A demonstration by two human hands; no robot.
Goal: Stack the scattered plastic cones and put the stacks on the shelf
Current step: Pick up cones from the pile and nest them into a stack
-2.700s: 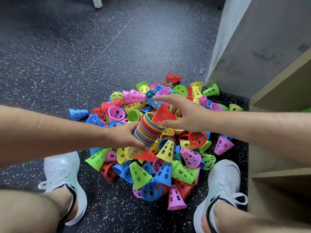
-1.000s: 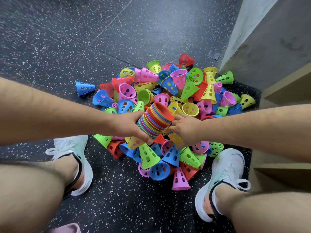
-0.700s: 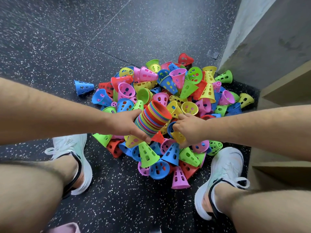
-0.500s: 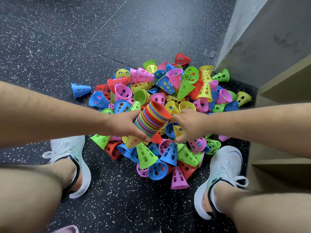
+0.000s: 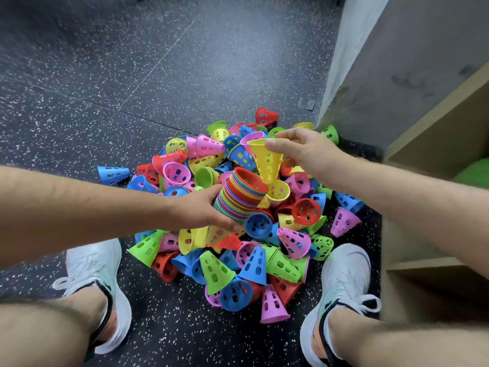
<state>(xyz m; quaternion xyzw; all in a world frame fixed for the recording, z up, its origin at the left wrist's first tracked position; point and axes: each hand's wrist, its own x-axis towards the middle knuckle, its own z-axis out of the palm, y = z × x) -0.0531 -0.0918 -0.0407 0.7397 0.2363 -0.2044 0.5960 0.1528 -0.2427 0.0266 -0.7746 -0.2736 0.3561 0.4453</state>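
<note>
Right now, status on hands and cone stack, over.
Left hand grips multicoloured plastic cone stack, tilted. Right hand pinches yellow perforated plastic cone by rim, tip near stack mouth. Path clear.

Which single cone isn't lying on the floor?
The yellow cone: the right hand pinches its rim, holding it wide end up in the air. The other single cones lie in the pile on the floor.
</note>
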